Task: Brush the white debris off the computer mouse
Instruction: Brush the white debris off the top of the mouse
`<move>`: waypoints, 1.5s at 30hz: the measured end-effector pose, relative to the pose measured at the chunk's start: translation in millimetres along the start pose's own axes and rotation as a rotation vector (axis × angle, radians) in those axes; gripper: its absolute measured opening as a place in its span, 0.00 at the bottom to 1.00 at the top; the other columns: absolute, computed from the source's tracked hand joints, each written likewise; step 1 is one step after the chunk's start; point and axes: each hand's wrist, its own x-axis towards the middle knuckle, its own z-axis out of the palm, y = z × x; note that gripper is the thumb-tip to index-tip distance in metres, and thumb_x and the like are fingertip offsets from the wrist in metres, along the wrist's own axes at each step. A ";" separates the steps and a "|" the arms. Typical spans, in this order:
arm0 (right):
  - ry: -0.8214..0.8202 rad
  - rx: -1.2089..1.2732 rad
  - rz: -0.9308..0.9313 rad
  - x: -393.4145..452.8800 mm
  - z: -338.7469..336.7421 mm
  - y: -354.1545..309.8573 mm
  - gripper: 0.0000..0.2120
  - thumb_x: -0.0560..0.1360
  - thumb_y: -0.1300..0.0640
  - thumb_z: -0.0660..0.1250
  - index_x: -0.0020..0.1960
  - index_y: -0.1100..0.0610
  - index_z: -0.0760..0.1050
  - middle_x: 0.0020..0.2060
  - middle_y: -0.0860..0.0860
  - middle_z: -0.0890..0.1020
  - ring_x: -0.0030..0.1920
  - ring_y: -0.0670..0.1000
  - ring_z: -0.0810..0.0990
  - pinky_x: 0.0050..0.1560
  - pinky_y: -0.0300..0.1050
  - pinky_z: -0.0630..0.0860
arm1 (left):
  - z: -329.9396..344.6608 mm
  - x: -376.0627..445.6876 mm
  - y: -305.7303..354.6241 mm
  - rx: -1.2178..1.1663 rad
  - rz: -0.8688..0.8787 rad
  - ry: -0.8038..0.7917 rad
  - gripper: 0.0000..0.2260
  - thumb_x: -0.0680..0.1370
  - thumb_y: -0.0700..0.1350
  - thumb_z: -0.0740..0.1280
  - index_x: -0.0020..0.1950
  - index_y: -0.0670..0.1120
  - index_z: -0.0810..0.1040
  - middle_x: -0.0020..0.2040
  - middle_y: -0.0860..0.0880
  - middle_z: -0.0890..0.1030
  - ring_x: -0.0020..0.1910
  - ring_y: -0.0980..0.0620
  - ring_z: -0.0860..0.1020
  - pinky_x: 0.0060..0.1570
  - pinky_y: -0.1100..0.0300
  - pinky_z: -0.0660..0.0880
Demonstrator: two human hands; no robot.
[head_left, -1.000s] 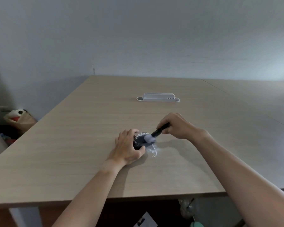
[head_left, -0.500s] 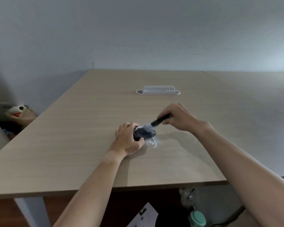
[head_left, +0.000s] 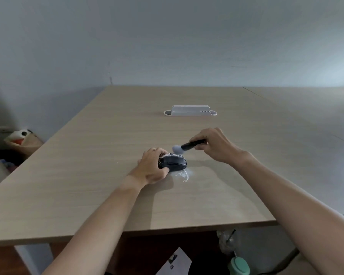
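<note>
On the table (head_left: 91, 175), our left hand (head_left: 150, 167) grips the mouse (head_left: 173, 162) still speckled with white debris (head_left: 168, 155); our right hand (head_left: 213, 144) pinches the brush (head_left: 187, 146) just above it.

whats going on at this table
A person is cleaning a dark computer mouse on a wooden table. The left hand holds the mouse in place, while the right hand holds a small brush with its pale head raised just above the mouse's far side. White debris sits on the mouse's far edge, and a patch of white powder lies on the table beside it.
</note>
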 end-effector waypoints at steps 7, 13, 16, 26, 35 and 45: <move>-0.107 -0.042 -0.044 -1.8 17.4 4.4 0.12 0.72 0.66 0.70 0.52 0.54 0.83 0.40 0.53 0.81 0.43 0.52 0.76 0.46 0.47 0.74 | 6.0 -5.1 -8.2 0.006 0.098 0.032 0.22 0.67 0.50 0.63 0.62 0.55 0.72 0.54 0.53 0.72 0.61 0.48 0.69 0.65 0.45 0.65; -0.023 0.004 -0.018 2.1 4.8 11.8 0.13 0.69 0.69 0.72 0.50 0.57 0.84 0.40 0.54 0.83 0.42 0.52 0.78 0.43 0.32 0.70 | 4.7 -5.8 -5.5 -0.024 0.093 0.034 0.25 0.66 0.48 0.62 0.64 0.54 0.74 0.56 0.53 0.71 0.62 0.49 0.67 0.67 0.47 0.63; -0.022 -0.034 -0.065 -0.4 9.8 11.3 0.13 0.71 0.67 0.71 0.51 0.55 0.84 0.40 0.53 0.81 0.42 0.51 0.76 0.43 0.32 0.69 | 3.9 -5.2 -5.3 -0.025 0.092 0.030 0.26 0.66 0.48 0.61 0.66 0.53 0.73 0.59 0.52 0.72 0.64 0.48 0.66 0.67 0.46 0.62; -0.012 -0.019 -0.075 -1.7 -1.1 18.5 0.12 0.72 0.66 0.71 0.51 0.54 0.84 0.39 0.53 0.82 0.41 0.51 0.77 0.44 0.44 0.73 | 8.0 -6.9 -5.9 0.015 0.097 0.033 0.27 0.67 0.47 0.59 0.67 0.53 0.71 0.61 0.52 0.70 0.65 0.49 0.64 0.62 0.55 0.58; -0.125 -0.045 -0.095 0.4 -0.2 25.2 0.15 0.68 0.72 0.69 0.50 0.57 0.84 0.43 0.53 0.84 0.44 0.51 0.81 0.46 0.40 0.74 | 8.8 -7.1 -5.1 0.024 0.104 0.041 0.27 0.68 0.46 0.58 0.69 0.52 0.70 0.63 0.52 0.70 0.66 0.50 0.64 0.62 0.57 0.55; -0.164 -0.109 -0.097 -9.5 5.4 26.0 0.22 0.68 0.75 0.64 0.53 0.54 0.83 0.45 0.50 0.83 0.45 0.49 0.81 0.47 0.45 0.79 | 9.2 -8.3 -3.2 0.045 0.097 0.037 0.27 0.68 0.46 0.57 0.68 0.52 0.69 0.62 0.52 0.70 0.66 0.49 0.64 0.64 0.54 0.56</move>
